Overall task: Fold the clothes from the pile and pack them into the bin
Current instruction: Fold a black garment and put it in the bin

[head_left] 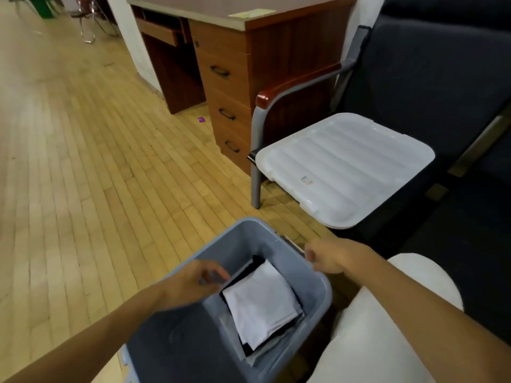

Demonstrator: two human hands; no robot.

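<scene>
Grey-blue plastic bin (312,297) on wooden floor (83,175), folded white garment (262,302) atop dark clothes inside, left hand (190,283) loosely curled over bin, right hand (329,258) curled at rim, grip unclear, white ribbed lid (345,170) on dark seat (414,78).

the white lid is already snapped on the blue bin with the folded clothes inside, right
Not quite. The head view shows the white lid lying on the dark chair seat, not on the blue bin. The bin is open, with the folded clothes inside.
</scene>
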